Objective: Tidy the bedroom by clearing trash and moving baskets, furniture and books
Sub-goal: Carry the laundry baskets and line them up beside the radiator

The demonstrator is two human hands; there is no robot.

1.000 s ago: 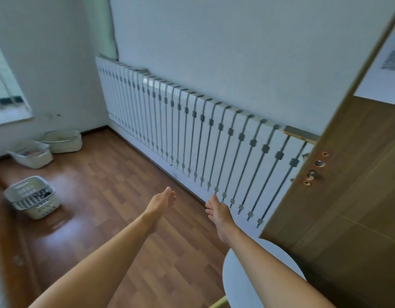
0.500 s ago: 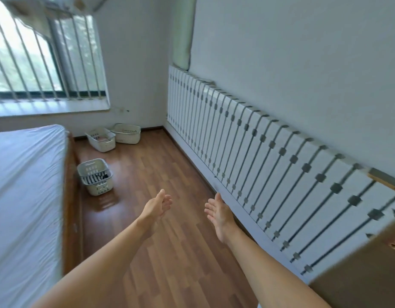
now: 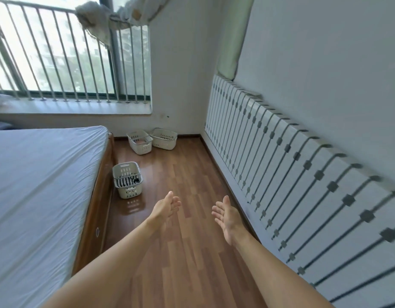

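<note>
The fingers [image 3: 176, 202] of the left hand [image 3: 166, 207] are being held straight and a little apart, with nothing between them. The fingers [image 3: 217, 213] of the right hand [image 3: 228, 216] are being spread loosely as well, palm turned inward, and nothing is being gripped. Both hands are being held out over the wooden floor [image 3: 183, 258], well apart from any basket.

The nearest basket [image 3: 127, 181] is being shown on the floor just beside the wooden frame of the bed [image 3: 36, 185], ahead and left of the left hand. Striped cloth is being carried inside it. Two more baskets [image 3: 152, 140] are being shown touching each other in the far corner under the window [image 3: 58, 52]. A slatted white panel [image 3: 303, 174] is being seen along the right wall.

The nearest basket is being judged light, its perforated plastic walls thin and somewhat springy, smooth enough to slip from a one-sided pinch. The slotted openings at its two short ends are being judged the best holds, one for each hand, so that it is being lifted level and the soft load is not being tipped out.
</note>
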